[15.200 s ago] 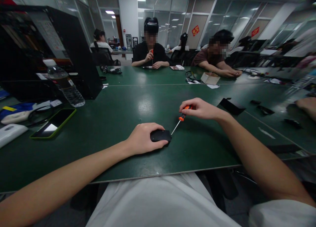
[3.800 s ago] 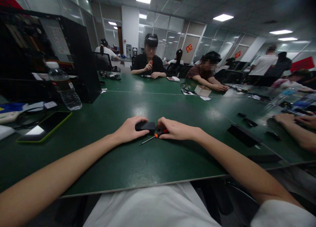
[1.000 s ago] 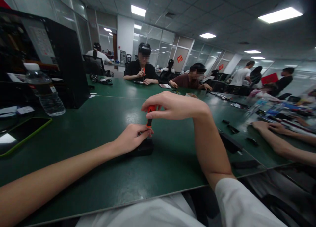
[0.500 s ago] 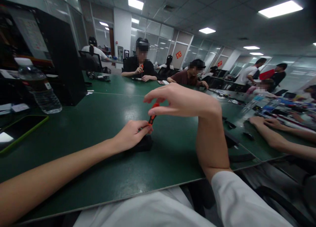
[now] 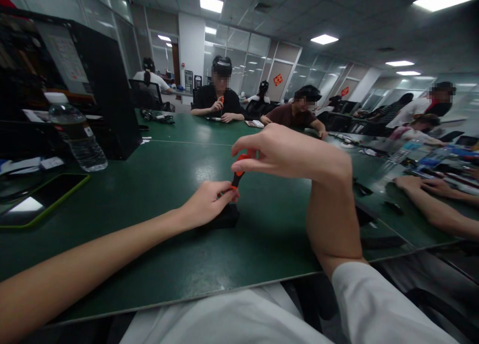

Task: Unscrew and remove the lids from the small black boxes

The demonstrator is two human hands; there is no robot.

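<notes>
A screwdriver with an orange and black handle (image 5: 236, 178) stands slightly tilted above a small black block-like object (image 5: 227, 218) on the green table. Its shaft and tip are hidden. My left hand (image 5: 209, 202) pinches the lower end of the handle with thumb and fingers, close above the black object, and covers part of it. From above, my right hand (image 5: 279, 154) curls its thumb and fingers round the top of the handle, wrist strongly bent. What exactly the black object is cannot be made out.
At left lie a phone with a green edge (image 5: 45, 199), a water bottle (image 5: 78, 134) and a black computer case (image 5: 108, 85). A co-worker's hands (image 5: 422, 184) rest on the table at right, near small black parts (image 5: 392, 207). Other people sit across the table.
The whole view has shifted, so the table and my hands appear farther right. Both hands stay on the screwdriver in nearly the same pose.
</notes>
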